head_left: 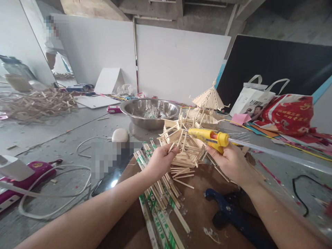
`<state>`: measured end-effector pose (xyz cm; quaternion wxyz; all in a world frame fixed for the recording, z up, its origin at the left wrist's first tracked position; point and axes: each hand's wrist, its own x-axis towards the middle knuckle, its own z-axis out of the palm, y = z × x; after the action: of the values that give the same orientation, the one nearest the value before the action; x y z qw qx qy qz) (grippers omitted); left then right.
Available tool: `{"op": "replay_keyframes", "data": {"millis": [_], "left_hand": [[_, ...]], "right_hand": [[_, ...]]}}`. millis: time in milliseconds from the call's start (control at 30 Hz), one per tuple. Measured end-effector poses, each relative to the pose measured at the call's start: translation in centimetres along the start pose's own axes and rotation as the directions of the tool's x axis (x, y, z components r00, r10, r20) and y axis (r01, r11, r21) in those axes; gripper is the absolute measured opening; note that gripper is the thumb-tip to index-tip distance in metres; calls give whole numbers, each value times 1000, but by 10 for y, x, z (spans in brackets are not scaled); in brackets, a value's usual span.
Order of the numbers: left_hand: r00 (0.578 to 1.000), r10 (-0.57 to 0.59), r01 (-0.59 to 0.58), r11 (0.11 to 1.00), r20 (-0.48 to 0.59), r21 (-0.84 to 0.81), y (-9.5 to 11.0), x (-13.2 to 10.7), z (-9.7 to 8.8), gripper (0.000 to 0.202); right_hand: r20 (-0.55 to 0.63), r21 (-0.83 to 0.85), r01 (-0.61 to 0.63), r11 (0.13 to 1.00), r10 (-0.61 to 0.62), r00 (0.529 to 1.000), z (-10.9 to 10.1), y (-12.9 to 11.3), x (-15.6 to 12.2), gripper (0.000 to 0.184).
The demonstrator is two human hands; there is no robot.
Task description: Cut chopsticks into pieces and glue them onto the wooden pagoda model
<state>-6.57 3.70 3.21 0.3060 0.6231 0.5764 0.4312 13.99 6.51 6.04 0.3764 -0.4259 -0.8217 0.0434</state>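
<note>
Pinched in my left hand (pixel 163 157) is a short wooden stick (pixel 171 148), just in front of a model built of chopsticks (pixel 186 152). My right hand (pixel 230 160) grips a yellow hot glue gun (pixel 207 134), its nozzle pointing left at the model's upper part. A long clear glue stick (pixel 275 155) trails from the gun's back. Under my left forearm lie wrapped chopsticks (pixel 158 211) in green-and-white sleeves. Loose cut sticks (pixel 183 173) rest on the brown board (pixel 199 204) below the model. A blue hand tool (pixel 228 211) lies on it near my right wrist.
A steel basin (pixel 150 114) stands behind, beside a pointed stick roof (pixel 209 98). At left are a pink power strip (pixel 31 183), a white cable (pixel 83 186) and a phone (pixel 111 181). Bags (pixel 287 112) stand at right. A person (pixel 55 45) is at the far left.
</note>
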Motion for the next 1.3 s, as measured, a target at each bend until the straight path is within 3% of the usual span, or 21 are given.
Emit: {"op": "replay_keyframes", "data": {"millis": [333,900,1167,1300], "left_hand": [[1000,16,-16,1000,4,27,2,1,1,31],[999,-32,35,997,35,-74,-1,3,5,30],[991,-91,108,975,97,-194,-2,6,6,31],[986,-123,149,952,112,-267,-3,5,7,31]], "right_hand": [[-3,-74,39,996,-39,999,-6,1,3,28],[-5,-21,20,1000,-20,1000,-4,3,3,29],[7,-30,-61,998,62,998,-9,2,3,31],[6,38,-180,983,180,984,-18,3,6,31]]}}
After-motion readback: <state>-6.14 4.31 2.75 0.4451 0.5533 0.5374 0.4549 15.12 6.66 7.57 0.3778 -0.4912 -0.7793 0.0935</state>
